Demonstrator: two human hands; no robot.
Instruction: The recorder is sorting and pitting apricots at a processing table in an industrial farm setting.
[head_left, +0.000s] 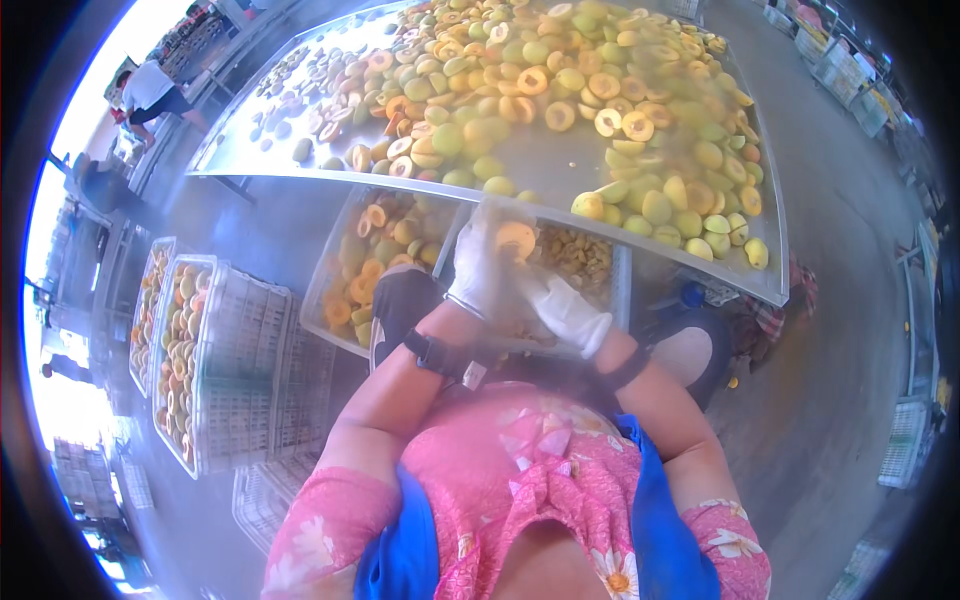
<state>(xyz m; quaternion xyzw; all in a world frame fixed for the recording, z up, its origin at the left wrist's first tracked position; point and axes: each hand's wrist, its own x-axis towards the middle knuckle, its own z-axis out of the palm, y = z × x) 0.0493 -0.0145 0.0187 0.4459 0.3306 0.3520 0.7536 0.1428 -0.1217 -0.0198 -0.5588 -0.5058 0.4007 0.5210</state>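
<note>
My left hand (474, 262), in a white glove, grips a halved orange-fleshed stone fruit (516, 238), its cut face turned up. Close beneath that fruit is my right hand (564, 309), also white-gloved, its fingers pointing towards the left hand. Blur hides whether the right fingers hold anything. Below both hands a crate (621, 277) contains many pale brown pits or scraps (576, 259). To its left, a second crate (319, 307) is filled with halved and whole fruit (364, 281). Just beyond my hands runs the metal table's near rim (420, 187).
Whole and halved fruit (540, 75) covers much of the metal table (555, 161). Stacked white plastic crates (240, 375) of fruit stand on the floor at left. A person (154, 94) bends over at the far left. Checked cloth (776, 307) hangs by the table's right corner.
</note>
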